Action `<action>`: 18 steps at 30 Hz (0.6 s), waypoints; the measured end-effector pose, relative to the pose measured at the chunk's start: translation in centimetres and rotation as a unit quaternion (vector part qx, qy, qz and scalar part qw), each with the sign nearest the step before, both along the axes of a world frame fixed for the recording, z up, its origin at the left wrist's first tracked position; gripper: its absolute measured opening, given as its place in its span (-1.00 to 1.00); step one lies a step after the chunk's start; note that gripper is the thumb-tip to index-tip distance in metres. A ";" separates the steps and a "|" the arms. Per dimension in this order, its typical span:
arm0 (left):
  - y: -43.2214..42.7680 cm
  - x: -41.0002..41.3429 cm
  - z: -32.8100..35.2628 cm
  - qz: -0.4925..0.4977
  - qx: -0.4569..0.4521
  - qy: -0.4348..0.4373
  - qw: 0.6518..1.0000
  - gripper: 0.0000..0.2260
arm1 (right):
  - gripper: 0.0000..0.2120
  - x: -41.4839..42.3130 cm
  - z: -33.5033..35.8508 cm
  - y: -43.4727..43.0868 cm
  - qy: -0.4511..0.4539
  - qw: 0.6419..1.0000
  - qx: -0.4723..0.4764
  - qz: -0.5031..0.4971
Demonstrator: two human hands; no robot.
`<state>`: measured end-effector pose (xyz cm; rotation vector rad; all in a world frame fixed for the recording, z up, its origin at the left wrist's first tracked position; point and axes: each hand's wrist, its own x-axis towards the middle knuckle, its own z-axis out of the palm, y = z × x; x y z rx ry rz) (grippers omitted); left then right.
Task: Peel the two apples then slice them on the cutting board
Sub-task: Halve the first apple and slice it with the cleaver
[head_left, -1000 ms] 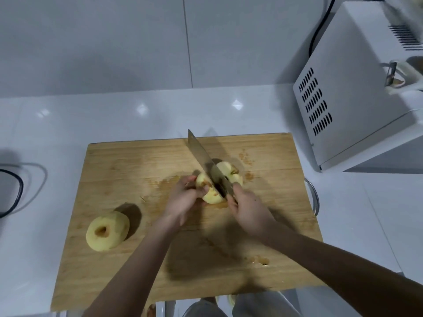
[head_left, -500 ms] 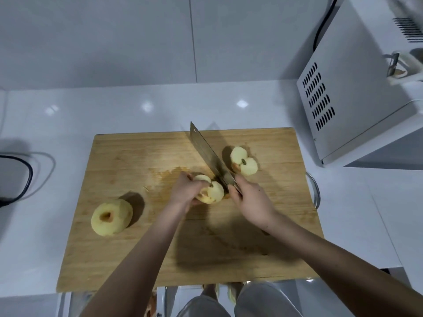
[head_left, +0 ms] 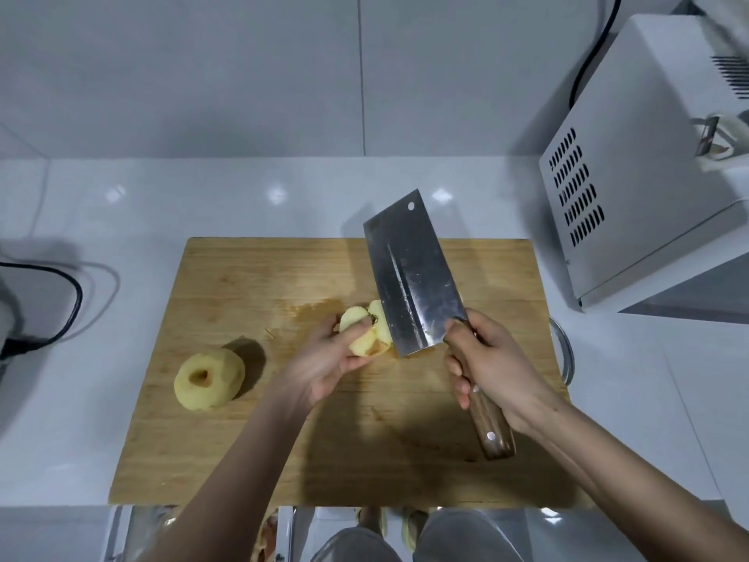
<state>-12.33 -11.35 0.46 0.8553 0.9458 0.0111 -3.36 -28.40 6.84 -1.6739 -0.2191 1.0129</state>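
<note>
A wooden cutting board (head_left: 243,285) lies on the white counter. A whole peeled apple (head_left: 208,379) sits at its left side, stem hollow up. In the middle, my left hand (head_left: 324,358) holds a cut, peeled apple half (head_left: 360,330) with the thumb over its cut face. Another piece of that apple shows just behind it, partly hidden by the blade. My right hand (head_left: 486,358) grips the wooden handle of a cleaver (head_left: 409,273). The broad blade is tilted flat side up, right beside the held apple half.
A white microwave (head_left: 632,196) stands at the right, close to the board's far right corner. A round metal rim (head_left: 565,350) pokes out beyond the board's right edge. A black cable (head_left: 69,302) loops on the counter at the left. The counter's front edge runs just below the board.
The apple has been cut into halves. The cleaver went from standing edge-down in the apple to lifted and tilted flat side up. My left hand turned palm up and picked up one half.
</note>
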 end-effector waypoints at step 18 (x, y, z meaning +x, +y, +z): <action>-1.2 0.1 1.3 0.112 0.007 -0.070 0.991 -0.79 | -0.83 0.0 1.5 0.2 -0.029 0.999 -0.005 0.042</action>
